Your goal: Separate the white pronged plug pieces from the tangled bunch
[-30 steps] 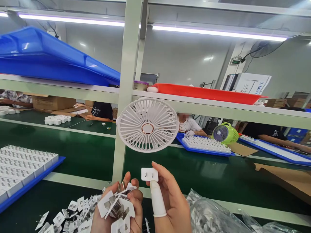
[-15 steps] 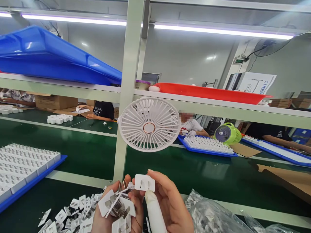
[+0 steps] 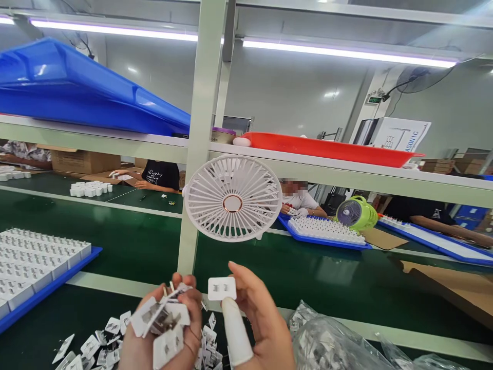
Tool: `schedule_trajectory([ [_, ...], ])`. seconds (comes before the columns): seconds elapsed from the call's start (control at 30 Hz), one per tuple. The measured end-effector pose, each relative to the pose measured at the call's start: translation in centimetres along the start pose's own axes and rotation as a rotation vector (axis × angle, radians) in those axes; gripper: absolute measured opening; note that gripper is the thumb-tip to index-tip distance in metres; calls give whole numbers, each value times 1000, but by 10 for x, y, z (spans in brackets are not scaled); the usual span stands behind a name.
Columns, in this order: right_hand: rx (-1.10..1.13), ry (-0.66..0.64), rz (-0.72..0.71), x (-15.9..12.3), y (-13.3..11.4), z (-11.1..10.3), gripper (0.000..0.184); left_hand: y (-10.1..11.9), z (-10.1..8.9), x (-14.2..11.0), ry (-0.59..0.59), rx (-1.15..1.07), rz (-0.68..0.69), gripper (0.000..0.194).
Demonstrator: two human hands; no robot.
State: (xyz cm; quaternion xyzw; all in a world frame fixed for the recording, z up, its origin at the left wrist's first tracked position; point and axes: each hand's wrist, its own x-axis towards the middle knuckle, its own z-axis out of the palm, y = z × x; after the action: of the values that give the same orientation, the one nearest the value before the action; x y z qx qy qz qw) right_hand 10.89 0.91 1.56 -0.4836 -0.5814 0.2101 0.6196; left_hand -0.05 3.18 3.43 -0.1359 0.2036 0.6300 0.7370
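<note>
A single white plug plate (image 3: 222, 289) with two metal pieces on its face is pinched between the thumb and fingers of my right hand (image 3: 264, 318). That thumb wears a white finger cover (image 3: 235, 331). Beside it, my left hand (image 3: 185, 336) is cupped around several more white plug plates (image 3: 168, 345) with metal prongs, overlapping at different angles. The two hands are apart. Below and behind them, a loose pile of the same plug plates (image 3: 90, 346) lies on the dark green bench, partly hidden by my left hand.
White housings with prongs (image 3: 42, 254) fill a blue tray (image 3: 87, 257) at left. A clear plastic bag (image 3: 335, 339) lies at right, near a cardboard flap (image 3: 442, 288). A white fan (image 3: 233, 203) hangs on the post ahead. Co-workers sit across the bench beside another filled tray (image 3: 327, 229).
My hands have moved apart, the left one going left and down with its plates. The plate in my right hand has turned and now shows a different face.
</note>
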Motion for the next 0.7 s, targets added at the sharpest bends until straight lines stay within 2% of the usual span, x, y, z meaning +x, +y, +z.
schedule_trajectory([
  [0.07, -312, -143, 9, 7, 10, -1, 33, 15, 6, 1, 99, -259, -40, 20],
  [0.17, -566, -336, -16, 13, 26, 9, 28, 34, 7, 2, 68, -406, 63, 23],
  [0.23, -605, -385, -31, 11, 36, 23, 29, 41, 6, 1, 34, -434, 101, 25],
  [0.3, -648, -449, -38, 5, 43, 40, 38, 44, 5, 0, 10, -452, 103, 25],
  [0.4, -717, -544, -32, -4, 50, 64, 50, 41, 4, -1, 10, -449, 82, 24],
  [0.47, -773, -591, -12, -7, 53, 75, 49, 38, 4, 0, 10, -434, 51, 24],
  [0.6, -820, -667, -1, -4, 55, 83, 36, 32, 4, 3, -4, -416, 3, 21],
  [0.7, -777, -612, -26, 0, 54, 75, 34, 29, 4, 5, 1, -418, -11, 20],
])
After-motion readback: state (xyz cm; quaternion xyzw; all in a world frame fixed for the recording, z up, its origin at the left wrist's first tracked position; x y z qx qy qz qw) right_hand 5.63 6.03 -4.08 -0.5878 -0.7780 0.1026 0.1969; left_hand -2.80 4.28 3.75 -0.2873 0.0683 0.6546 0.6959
